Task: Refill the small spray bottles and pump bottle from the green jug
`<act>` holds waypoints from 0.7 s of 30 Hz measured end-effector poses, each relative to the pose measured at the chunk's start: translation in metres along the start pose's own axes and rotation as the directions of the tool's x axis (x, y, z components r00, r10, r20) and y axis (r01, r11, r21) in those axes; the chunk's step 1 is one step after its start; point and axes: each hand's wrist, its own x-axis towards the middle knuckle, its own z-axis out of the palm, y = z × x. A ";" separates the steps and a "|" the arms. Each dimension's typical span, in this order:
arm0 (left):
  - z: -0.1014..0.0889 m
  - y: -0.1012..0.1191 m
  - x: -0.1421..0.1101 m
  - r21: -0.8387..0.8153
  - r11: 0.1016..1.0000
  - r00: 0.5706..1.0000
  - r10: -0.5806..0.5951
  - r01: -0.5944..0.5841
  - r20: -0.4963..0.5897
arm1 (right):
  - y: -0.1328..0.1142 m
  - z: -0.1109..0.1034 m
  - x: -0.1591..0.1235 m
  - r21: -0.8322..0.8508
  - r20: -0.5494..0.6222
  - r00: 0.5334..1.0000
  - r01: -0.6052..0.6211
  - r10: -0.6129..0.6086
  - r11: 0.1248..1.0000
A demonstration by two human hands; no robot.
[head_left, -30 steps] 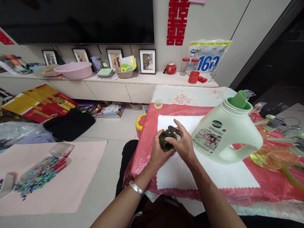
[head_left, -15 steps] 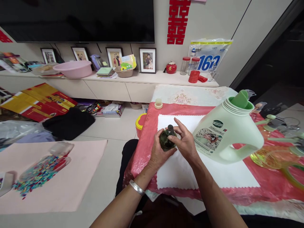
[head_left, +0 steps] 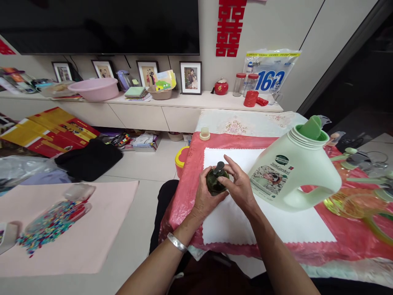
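Above the white scalloped mat (head_left: 227, 223) I hold a dark green pump bottle (head_left: 216, 186). Its black pump head (head_left: 219, 167) points up. My left hand (head_left: 206, 196) is wrapped round the bottle's body from the left. With thumb and fingers, my right hand (head_left: 238, 184) grips the collar below the pump head; its index finger sticks out. A large pale green detergent jug (head_left: 294, 168) stands uncapped just right of my right hand, with a green spout (head_left: 311, 129) in its mouth. Its pale cap (head_left: 204, 133) sits near the table's far left corner.
Clear bottles with yellow liquid (head_left: 346, 203) and a tape roll (head_left: 382, 229) lie at the right on the red table cover (head_left: 181, 213). A pink-covered table (head_left: 101, 246) with scattered colourful pieces (head_left: 50, 225) is at the left. Behind runs a low cabinet (head_left: 184, 102).
The pump head has turned, so its nozzle now points to a different side. Both hands stay in nearly the same place on the bottle.
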 end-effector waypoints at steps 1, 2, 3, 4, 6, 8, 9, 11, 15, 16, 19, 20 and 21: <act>0.000 -0.001 0.000 0.004 1.000 1.000 -0.006 0.006 -0.005 | 0.001 0.001 0.001 -0.013 -0.030 1.000 -0.010 0.010 1.000; 0.000 -0.003 -0.001 0.005 1.000 1.000 -0.010 0.010 -0.010 | 0.002 0.003 0.002 -0.027 -0.057 0.998 -0.020 0.018 0.999; 0.000 -0.003 -0.001 0.005 1.000 1.000 -0.012 0.012 -0.013 | 0.002 0.004 0.003 -0.041 -0.084 0.996 -0.029 0.026 0.999; 0.000 -0.004 -0.002 0.005 1.000 1.000 -0.013 0.013 -0.015 | 0.001 0.005 0.004 -0.055 -0.109 0.994 -0.038 0.032 0.998; 0.000 -0.004 -0.002 0.006 1.000 1.000 -0.016 0.016 -0.021 | -0.002 0.007 0.004 -0.081 -0.143 0.989 -0.049 0.037 0.995; 0.000 -0.003 -0.002 0.014 1.000 0.999 -0.019 0.019 -0.028 | -0.006 0.007 0.003 -0.102 -0.143 0.989 -0.046 0.032 0.994; 0.000 -0.002 -0.001 0.019 1.000 0.999 -0.017 0.018 -0.028 | -0.008 0.007 0.002 -0.110 -0.124 0.992 -0.035 0.021 0.993; -0.001 -0.001 -0.001 0.027 1.000 1.000 -0.010 0.011 -0.021 | -0.010 0.005 0.001 -0.114 -0.072 0.997 0.002 -0.010 0.994; -0.001 0.000 -0.001 0.029 1.000 1.000 0.010 -0.010 -0.004 | -0.009 0.003 0.002 -0.105 -0.059 0.998 0.018 -0.024 0.994; -0.001 0.000 -0.001 0.028 1.000 1.000 0.010 -0.010 -0.002 | -0.008 0.003 0.002 -0.110 -0.075 0.997 0.009 -0.017 0.994; -0.001 0.000 -0.001 0.026 1.000 1.000 -0.004 0.004 0.001 | -0.005 0.006 0.004 -0.134 -0.118 0.993 -0.008 -0.008 0.991; -0.001 0.000 -0.002 0.023 1.000 1.000 -0.008 0.008 0.001 | -0.005 0.007 0.005 -0.144 -0.127 0.992 -0.011 -0.007 0.990; -0.001 -0.001 -0.002 0.020 1.000 1.000 -0.011 0.011 0.002 | -0.005 0.008 0.005 -0.155 -0.133 0.991 -0.014 -0.006 0.988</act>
